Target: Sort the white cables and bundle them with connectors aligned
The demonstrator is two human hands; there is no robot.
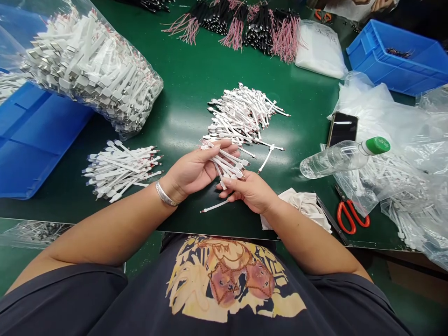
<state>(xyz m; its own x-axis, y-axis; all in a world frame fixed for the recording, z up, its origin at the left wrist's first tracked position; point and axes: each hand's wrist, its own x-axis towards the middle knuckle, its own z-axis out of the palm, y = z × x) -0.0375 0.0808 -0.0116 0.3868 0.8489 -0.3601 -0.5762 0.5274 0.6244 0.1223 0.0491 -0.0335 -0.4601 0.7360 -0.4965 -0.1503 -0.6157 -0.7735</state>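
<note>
Between my two hands is a small bunch of short white cables (227,163) with flat white connectors and bare wire ends. My left hand (196,168), a silver bangle on its wrist, curls its fingers and thumb around the bunch. At the connector ends my right hand (250,189) pinches the same bunch. One loose white cable (214,206) lies just below my right fingers, and another (266,158) lies to the right. Beyond my hands spreads a large pile of white cables (241,112). A second pile (122,169) lies left of my left wrist.
A clear bag of white cables (94,70) leans over a blue bin (42,135) at left. A bottle (336,158), phone (343,128), scissors (350,215), cloth (304,207) and plastic bags (413,186) lie at right. Black-and-pink wire bundles (241,23) and another blue bin (388,56) stand farther back.
</note>
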